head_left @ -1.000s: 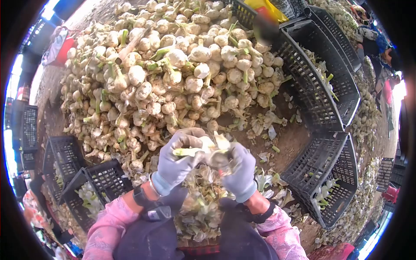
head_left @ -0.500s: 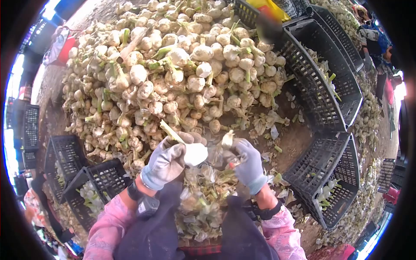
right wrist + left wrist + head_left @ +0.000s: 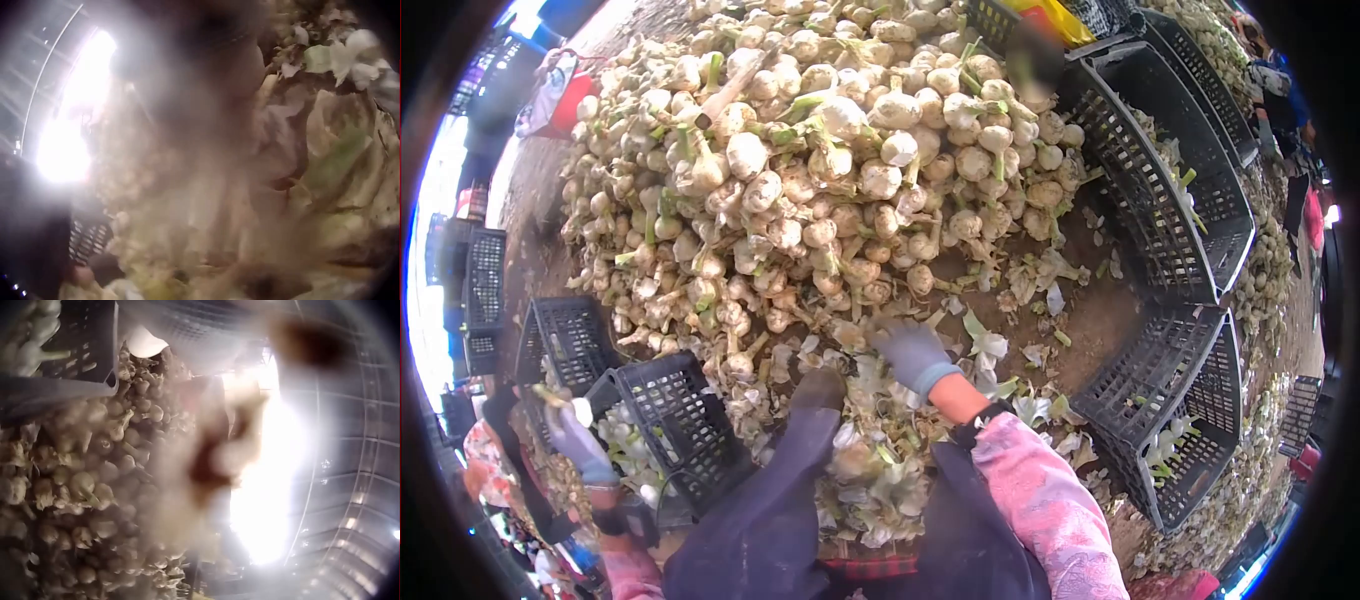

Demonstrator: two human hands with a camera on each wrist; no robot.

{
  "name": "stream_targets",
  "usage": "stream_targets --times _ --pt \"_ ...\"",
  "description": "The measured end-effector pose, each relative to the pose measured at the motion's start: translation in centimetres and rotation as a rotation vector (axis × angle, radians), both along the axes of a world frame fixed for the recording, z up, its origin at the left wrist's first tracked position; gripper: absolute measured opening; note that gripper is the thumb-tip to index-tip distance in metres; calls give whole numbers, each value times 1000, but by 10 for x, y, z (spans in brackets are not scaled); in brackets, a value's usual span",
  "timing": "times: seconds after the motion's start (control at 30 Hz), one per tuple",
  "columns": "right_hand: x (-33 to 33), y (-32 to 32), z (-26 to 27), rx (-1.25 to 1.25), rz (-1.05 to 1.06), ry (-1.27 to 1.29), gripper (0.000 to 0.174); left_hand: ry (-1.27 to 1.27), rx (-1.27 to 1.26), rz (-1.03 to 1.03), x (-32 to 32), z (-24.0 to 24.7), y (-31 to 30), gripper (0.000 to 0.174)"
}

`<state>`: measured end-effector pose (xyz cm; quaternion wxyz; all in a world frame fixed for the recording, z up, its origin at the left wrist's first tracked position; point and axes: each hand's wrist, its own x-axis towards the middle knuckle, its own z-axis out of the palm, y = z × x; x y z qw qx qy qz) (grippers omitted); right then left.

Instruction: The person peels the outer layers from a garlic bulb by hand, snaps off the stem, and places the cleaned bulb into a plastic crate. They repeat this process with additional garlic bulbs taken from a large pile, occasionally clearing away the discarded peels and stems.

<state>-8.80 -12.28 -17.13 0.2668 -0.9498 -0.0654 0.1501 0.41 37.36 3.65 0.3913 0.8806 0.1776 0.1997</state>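
Out at the far left, the left hand (image 3: 578,443) grips a white garlic bulb (image 3: 582,411) with its stem, beside a black crate (image 3: 675,425) that has peeled bulbs (image 3: 628,455) next to it. The same white bulb (image 3: 145,342) shows at the top of the left wrist view by the blurred hand (image 3: 203,337). In the middle, the right hand (image 3: 915,358) reaches over loose husks (image 3: 880,490) near the front of the garlic pile (image 3: 800,190). Its fingertips are blurred, and whether they hold anything cannot be made out.
Black crates (image 3: 1160,370) holding some garlic stand at the right, with more crates (image 3: 572,340) at the left. A red bucket (image 3: 572,108) is at the upper left. The person's dark-clad legs (image 3: 765,500) flank the husks.
The left hand has swung from the middle to the far left with the white bulb. My right hand has moved left and slightly up, over the husks. The head view has shifted a little.
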Motion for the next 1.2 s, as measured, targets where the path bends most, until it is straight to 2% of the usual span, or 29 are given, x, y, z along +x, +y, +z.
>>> stream_targets --times 0.03,0.07,0.13,0.17,0.2,0.23,0.27,0.33,0.37,0.43,0.5,0.57,0.6,0.67,0.7,0.77,0.83,0.87,0.9,0.93,0.97,1.0,1.07,1.1,1.2 --pt "-1 -6 2 63 -46 7 63 99 46 42 -3 -3 11 26" --pt "-7 -12 2 167 -168 6 63 76 -40 7 -7 -7 21 26" --pt "-12 -24 23 694 -500 73 62 41 -225 -76 -11 -15 10 26" --pt "-17 -28 32 953 -668 107 63 5 -183 -93 -6 -1 -48 24" --pt "-22 -28 34 1252 -818 268 67 15 -227 -178 2 -2 -69 23" --pt "-30 -30 28 1332 -879 326 66 29 -297 -292 16 -12 -95 23" --pt "-40 -26 10 1240 -829 276 65 44 -577 -239 29 -27 -134 23" --pt "-61 -22 -22 871 -604 17 64 211 -866 -486 52 -41 -221 22" --pt "-55 -17 3 812 -691 186 64 276 -940 -583 54 -38 -274 22" --pt "-64 -17 -6 967 -541 43 78 466 -1073 -769 38 3 -384 25" --pt "-74 -23 15 1382 -647 278 81 717 -1056 -1288 3 60 -456 35" --pt "-73 -36 56 1512 -634 255 84 561 -827 -1544 -25 89 -492 49" --pt "-78 -46 78 1428 -593 110 84 553 -843 -1543 -24 85 -493 55" --pt "-73 -50 87 1795 -671 82 77 536 -855 -1524 -19 59 -480 69" --pt "-71 -52 92 1978 -699 63 74 334 -555 -1583 -14 38 -469 71" --pt "-76 -57 98 1929 -673 44 77 -48 87 -1595 -5 -9 -438 76" --pt "-61 -56 143 1982 -774 108 82 50 152 -1580 -20 -30 -419 84" --pt "-68 -42 109 2022 -630 -44 83 94 140 -1575 -25 -45 -413 82" --pt "-63 -38 119 2059 -620 -9 81 162 -63 -1544 -26 -55 -413 79" --pt "-58 -35 129 2095 -610 28 78 218 -110 -1533 -24 -60 -410 82" --pt "-60 -39 121 2037 -557 35 77 273 -165 -1527 -21 -63 -407 85" --pt "-66 -48 108 1826 -500 26 71 271 -140 -1525 -20 -64 -405 83" --pt "-60 -59 111 1279 -582 -156 49 274 -106 -1520 -20 -67 -400 80" --pt "-48 -50 128 1309 -724 -169 40 237 -41 -1507 -20 -65 -399 80" --pt "-38 -32 131 1514 -1008 93 35 87 150 -1465 -25 -57 -396 87"
